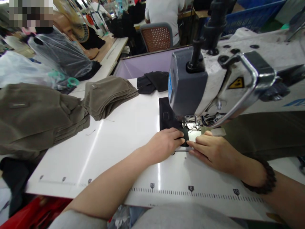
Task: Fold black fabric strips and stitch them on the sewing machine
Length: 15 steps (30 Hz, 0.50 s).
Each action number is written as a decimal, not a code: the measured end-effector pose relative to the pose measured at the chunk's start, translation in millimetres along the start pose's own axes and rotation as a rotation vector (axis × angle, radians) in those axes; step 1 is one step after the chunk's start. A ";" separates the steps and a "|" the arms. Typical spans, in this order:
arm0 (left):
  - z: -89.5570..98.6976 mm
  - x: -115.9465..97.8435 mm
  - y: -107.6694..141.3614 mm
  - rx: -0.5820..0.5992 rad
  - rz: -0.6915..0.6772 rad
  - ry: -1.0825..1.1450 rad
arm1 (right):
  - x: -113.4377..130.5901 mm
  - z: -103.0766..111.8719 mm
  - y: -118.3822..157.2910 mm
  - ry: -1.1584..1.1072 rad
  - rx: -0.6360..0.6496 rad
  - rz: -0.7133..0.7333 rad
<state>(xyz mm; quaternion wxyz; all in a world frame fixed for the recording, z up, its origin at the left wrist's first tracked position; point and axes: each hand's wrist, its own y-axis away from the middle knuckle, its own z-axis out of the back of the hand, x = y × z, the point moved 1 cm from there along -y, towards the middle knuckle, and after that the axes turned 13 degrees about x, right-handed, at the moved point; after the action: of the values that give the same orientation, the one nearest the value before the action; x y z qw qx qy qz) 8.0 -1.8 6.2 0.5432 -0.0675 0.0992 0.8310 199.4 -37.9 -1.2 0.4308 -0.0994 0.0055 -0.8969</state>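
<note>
A black fabric piece with a small stitched rectangle lies on the white sewing table, its right side running under the head of the sewing machine. My left hand rests on the near part of this piece, fingers stretched flat and pressing it down. Beside the needle plate, my right hand lies with fingers extended to the left. Its fingertips reach the near right edge of the black piece. Around that wrist is a dark beaded bracelet. The presser foot and needle are partly hidden by the machine head.
Stacks of olive-brown fabric pieces lie at the left, with a larger pile beside them. Dark folded cloth sits behind. Olive cloth spreads under the machine arm. A ruler scale lines the front edge. A person sits ahead.
</note>
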 end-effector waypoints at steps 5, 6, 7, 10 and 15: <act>0.6 -2.0 1.0 0.012 0.015 0.012 | 0.7 0.8 -0.6 0.001 0.016 -0.022; 0.1 -1.4 0.8 0.015 0.020 0.012 | 0.4 0.8 -0.9 0.002 0.022 -0.030; -0.4 -0.7 0.5 0.013 0.025 0.010 | 0.0 0.6 -1.1 0.003 0.025 -0.039; -1.5 2.0 -0.8 -0.001 0.044 0.000 | -1.7 -1.0 -2.0 0.008 0.030 -0.066; 2.8 5.8 -6.4 0.027 0.112 0.030 | -5.1 -5.7 -4.7 0.003 0.045 -0.136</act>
<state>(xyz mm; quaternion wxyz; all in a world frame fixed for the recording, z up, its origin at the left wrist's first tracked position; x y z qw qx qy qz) 11.5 6.4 7.1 0.4951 -0.0673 0.1221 0.8576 197.9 -31.4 -7.2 0.3710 -0.0886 -0.0206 -0.9242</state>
